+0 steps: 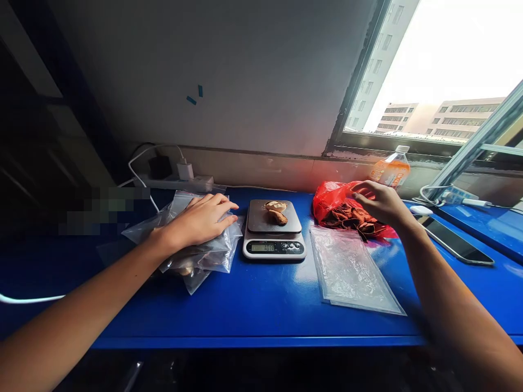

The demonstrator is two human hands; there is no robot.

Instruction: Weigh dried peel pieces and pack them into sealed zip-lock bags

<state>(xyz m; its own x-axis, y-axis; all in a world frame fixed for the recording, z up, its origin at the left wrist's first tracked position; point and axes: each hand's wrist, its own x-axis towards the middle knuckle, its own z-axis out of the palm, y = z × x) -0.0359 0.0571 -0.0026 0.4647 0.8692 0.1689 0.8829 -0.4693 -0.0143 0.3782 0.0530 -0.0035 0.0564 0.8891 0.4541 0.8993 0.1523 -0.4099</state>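
My left hand (203, 220) lies over a heap of clear plastic bags (220, 250), fingers stretched toward the scale. Some pale pieces show inside the lower bags. A digital kitchen scale (274, 247) stands in the middle, its display lit. Two light brown dried pieces (279, 216) rest on its metal plate; their kind I cannot tell. On the right, my right hand (378, 202) hovers with parted fingers at a red plastic bag (327, 193). Dark reddish-brown dried slices (347, 216) fill that bag's opening. Flat clear bags (355, 272) lie in front of it.
A bottle with an orange label (390, 169) stands behind the red bag. A phone (455, 239) lies at the right. Along the wall at back left sits a power strip (200, 182) with a charger and cables. The blue table's front edge (261, 342) runs across below.
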